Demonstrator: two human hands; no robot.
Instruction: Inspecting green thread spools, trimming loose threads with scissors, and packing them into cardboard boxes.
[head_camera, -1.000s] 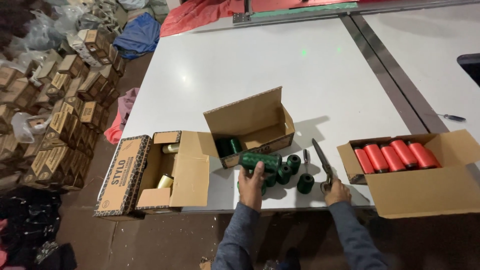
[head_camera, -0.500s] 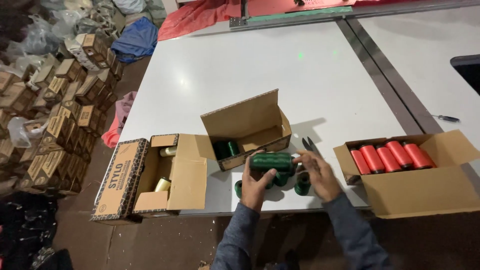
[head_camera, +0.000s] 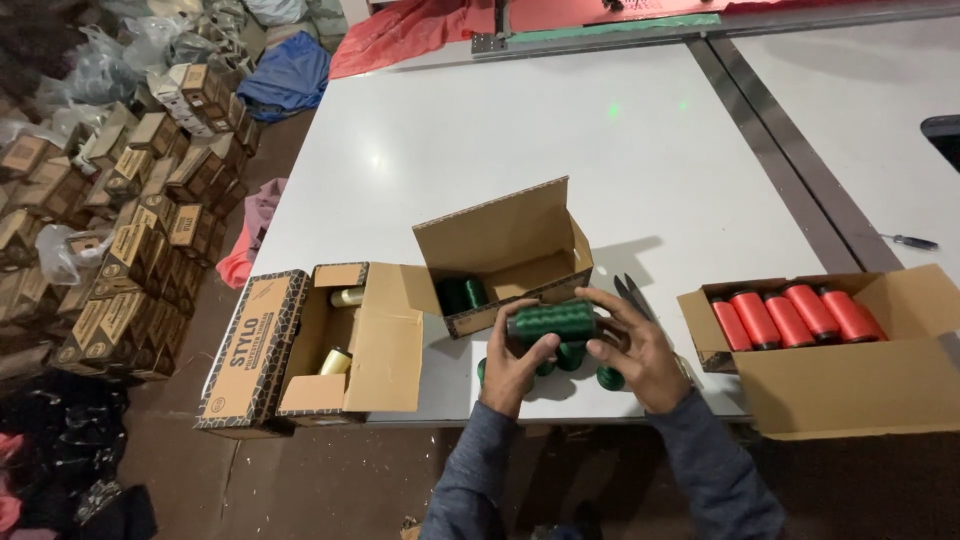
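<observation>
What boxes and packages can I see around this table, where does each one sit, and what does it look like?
Small cardboard box: table middle, in front of the hands, lid up, a green spool inside.
Printed brown carton: left table edge, flaps open, pale yellow spools inside.
Large open carton: right edge, a row of red spools.
Stacked brown boxes: floor at left, dark printing.
Dark screen-like object: far right edge, cut off.
</observation>
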